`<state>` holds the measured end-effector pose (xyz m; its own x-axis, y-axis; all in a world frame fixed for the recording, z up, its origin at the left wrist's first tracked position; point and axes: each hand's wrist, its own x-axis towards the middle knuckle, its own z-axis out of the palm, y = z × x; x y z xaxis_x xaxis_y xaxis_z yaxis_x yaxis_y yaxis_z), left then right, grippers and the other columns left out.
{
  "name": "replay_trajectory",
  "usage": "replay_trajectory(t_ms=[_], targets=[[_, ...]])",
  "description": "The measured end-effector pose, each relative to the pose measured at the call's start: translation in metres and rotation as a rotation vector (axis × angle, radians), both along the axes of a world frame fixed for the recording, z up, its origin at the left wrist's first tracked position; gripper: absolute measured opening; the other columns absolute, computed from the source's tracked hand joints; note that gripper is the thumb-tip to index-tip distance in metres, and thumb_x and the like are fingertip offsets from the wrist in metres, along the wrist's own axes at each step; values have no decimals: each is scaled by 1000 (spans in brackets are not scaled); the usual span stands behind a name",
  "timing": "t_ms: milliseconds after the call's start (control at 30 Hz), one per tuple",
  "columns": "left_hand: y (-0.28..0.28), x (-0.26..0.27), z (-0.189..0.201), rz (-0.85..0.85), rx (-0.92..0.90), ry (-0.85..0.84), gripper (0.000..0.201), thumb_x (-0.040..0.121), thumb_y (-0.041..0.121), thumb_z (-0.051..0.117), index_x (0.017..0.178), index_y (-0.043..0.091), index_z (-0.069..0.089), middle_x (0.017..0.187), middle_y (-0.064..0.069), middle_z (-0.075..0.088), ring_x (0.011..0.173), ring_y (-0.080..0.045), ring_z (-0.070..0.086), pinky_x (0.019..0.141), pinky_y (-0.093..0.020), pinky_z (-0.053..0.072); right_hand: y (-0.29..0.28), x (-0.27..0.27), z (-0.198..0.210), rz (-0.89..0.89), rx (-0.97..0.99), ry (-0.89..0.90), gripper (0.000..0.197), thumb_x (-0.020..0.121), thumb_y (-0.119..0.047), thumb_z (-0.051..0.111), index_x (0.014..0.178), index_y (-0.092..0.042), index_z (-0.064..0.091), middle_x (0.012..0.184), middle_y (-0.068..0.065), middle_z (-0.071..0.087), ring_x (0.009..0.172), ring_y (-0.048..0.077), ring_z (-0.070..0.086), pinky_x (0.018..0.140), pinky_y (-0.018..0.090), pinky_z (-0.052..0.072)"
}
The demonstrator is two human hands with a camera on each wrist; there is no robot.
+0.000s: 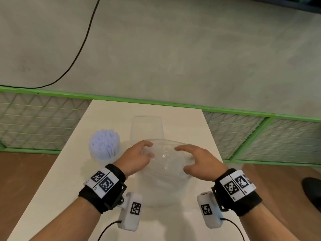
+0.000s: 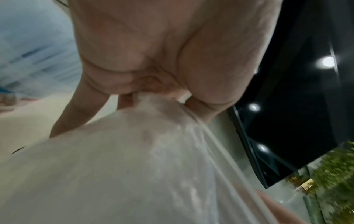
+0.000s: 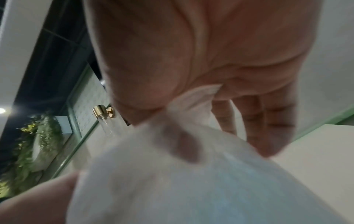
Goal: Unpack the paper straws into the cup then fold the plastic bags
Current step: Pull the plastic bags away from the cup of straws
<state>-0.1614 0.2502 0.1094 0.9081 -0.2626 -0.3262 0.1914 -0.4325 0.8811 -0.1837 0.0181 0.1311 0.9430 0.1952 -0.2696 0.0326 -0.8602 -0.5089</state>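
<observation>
Your left hand (image 1: 137, 158) and right hand (image 1: 196, 161) each pinch the clear crinkled plastic bag (image 1: 165, 164) at the centre of the white surface (image 1: 57, 188). Sweep toward 10 o'clock and you could topple the clear cup of pale-blue paper straws (image 1: 105, 145); the slick film may slip.

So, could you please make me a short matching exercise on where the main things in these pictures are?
Things:
1. paper straws
2. flat plastic bag
3. crumpled plastic bag
4. black cable

Places:
A. held between both hands
B. on the grey floor beyond the table
C. standing in the cup, left of the hands
D. lying on the table beyond the hands

Pairs: 1-C, 2-D, 3-A, 4-B
</observation>
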Motion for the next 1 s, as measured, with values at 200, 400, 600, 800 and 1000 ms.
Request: replay_trajectory(t_ms=[200, 400, 600, 800, 1000], targets=[[1, 3, -10, -12, -95, -14, 33, 89, 2, 50, 100, 32, 58, 91, -2, 64, 79, -20, 60, 55, -26, 40, -3, 16, -26, -145, 328, 130, 50, 80, -37, 58, 128, -49, 55, 130, -13, 59, 127, 9, 47, 109, 31, 36], [4, 17, -27, -21, -13, 27, 30, 90, -2, 46, 87, 22, 65, 96, 0, 65, 77, -13, 60, 67, -27, 44, -2, 29, -43, -244, 418, 279, 50, 91, -62, 49, 118, -26, 70, 127, -7, 65, 118, 11, 58, 113, 37, 35], [9, 28, -46, -76, 75, 133, 32, 92, -4, 46, 96, 8, 76, 104, -9, 73, 96, -19, 65, 93, -32, 50, -12, 41, -59, -258, 240, 365, 61, 85, -72, 45, 100, -18, 69, 116, -2, 62, 111, 24, 59, 98, 36, 42], [19, 35, -51, -245, 168, 197, 34, 95, 9, 43, 102, 17, 75, 114, -11, 70, 97, -23, 64, 94, -39, 51, -27, 26, -37, -37, 541, 101, 38, 85, -31, 45, 115, -34, 70, 132, -24, 50, 112, -4, 49, 91, 10, 35], [29, 25, -42, -225, -122, 316, 10, 100, 18, 44, 99, 23, 53, 120, -10, 52, 93, -28, 56, 67, -45, 56, -53, 13, -45, 202, 329, 148, 74, 69, -4, 61, 126, -50, 52, 133, -29, 50, 105, 12, 54, 74, 15, 43]])
